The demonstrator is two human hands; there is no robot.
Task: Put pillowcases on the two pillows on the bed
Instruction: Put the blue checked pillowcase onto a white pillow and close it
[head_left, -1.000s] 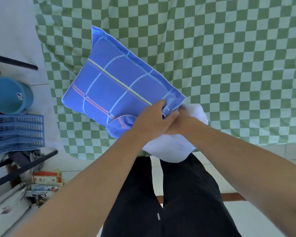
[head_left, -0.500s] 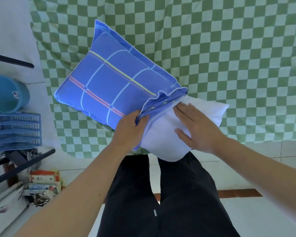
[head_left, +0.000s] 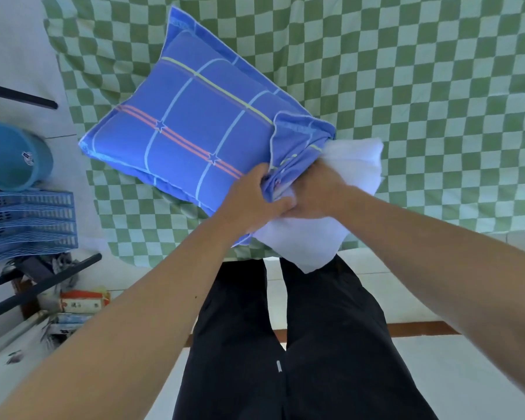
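Head view, looking down: both forearms are reaching forward and converging at the near edge of the bed (head_left: 406,86), above the person's dark trousers (head_left: 285,344). Left hand (head_left: 252,198) is gripping the bunched open hem of the blue pillowcase (head_left: 194,122), fingers curled round the gathered cloth. Right hand (head_left: 319,192) is lying on the exposed white end of the pillow (head_left: 312,241), just beside the left hand; its fingers are hidden among the folds, so I cannot tell whether they are gripping or only pressing. Most of the pillow is sitting inside the case, which is lying diagonally toward the bed's left edge on the green checked sheet; the uncovered end is overhanging the near edge. Judgement: pillow is light, soft and compressible; case is thin and limp, likely bunching. Best hold is on the hem at both sides of the opening, pulling it over the squeezed corners. Second pillow is not in view.
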